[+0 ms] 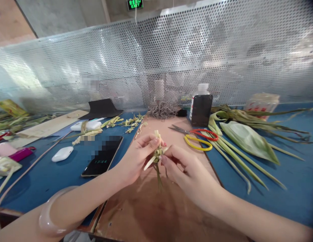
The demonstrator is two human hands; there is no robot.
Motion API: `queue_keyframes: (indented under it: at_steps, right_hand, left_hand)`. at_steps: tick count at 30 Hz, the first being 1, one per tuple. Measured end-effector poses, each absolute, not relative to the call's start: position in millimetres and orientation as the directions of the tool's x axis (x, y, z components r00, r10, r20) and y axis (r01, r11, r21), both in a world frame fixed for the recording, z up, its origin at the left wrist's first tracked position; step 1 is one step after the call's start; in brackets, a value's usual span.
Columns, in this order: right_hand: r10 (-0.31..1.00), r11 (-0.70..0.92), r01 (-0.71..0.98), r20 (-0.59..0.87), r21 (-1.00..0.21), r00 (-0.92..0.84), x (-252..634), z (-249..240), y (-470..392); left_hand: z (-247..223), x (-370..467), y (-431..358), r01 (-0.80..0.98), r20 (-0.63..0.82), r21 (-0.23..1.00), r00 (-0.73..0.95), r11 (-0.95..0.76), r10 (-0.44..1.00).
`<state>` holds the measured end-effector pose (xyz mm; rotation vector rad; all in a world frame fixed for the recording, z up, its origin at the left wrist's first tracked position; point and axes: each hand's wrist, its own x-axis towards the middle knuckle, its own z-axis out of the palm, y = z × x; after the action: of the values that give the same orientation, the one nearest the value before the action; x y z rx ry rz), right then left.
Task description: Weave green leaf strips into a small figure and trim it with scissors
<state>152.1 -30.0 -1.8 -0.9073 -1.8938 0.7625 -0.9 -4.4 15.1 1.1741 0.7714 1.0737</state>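
Observation:
Between my two hands is a small woven piece of green and cream leaf strips (158, 154), with a curled middle and thin green ends hanging down. My left hand (145, 151) pinches it from the left, near a pale strip that sticks up. From the right, the thumb and fingertips of my right hand (178, 163) press on its side. Both hands are held above the brown board (146, 208). Beyond my right hand lie scissors (199, 136) with red and yellow handles, their blades pointing left.
Long green stalks and leaves (249, 143) spread over the blue mat at right. A dark phone leans on a bottle (203, 88); grey cord (162, 110) lies beside it. At left are another phone (103, 158), a white case (62, 154) and leaf scraps (133, 121). Perforated metal (121, 60) stands behind.

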Motion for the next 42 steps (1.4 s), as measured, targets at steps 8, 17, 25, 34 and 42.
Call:
queue_keyframes:
  at_steps: [8,17,25,34,42]
  right_hand:
    - [0.866,0.452,0.186,0.379,-0.873,-0.325,152.4,-3.6,-30.9]
    - [0.876,0.333,0.057,0.287,-0.941,-0.387,150.1,-8.4,-28.6]
    - [0.853,0.35,0.029,0.306,-0.936,-0.423,151.4,-13.0,-26.5]
    - [0.818,-0.113,-0.437,0.166,-0.892,-0.55,152.3,-4.5,-29.0]
    - [0.763,-0.355,-0.588,0.139,-0.726,-0.632,147.2,-1.4,-30.1]
  left_hand:
    - [16.0,-1.9,-5.5,-0.113,0.127,0.989,0.302,-0.097,0.945]
    - [11.8,-5.1,-3.3,-0.074,0.101,0.994,0.307,-0.083,0.946]
    - [10.8,-8.7,-3.6,-0.049,0.123,0.992,0.346,-0.113,0.93]
    - [9.6,-9.8,-3.3,0.014,0.284,0.953,0.304,-0.302,0.909]
    - [12.4,-3.5,-6.6,0.006,0.259,0.963,0.269,-0.271,0.928]
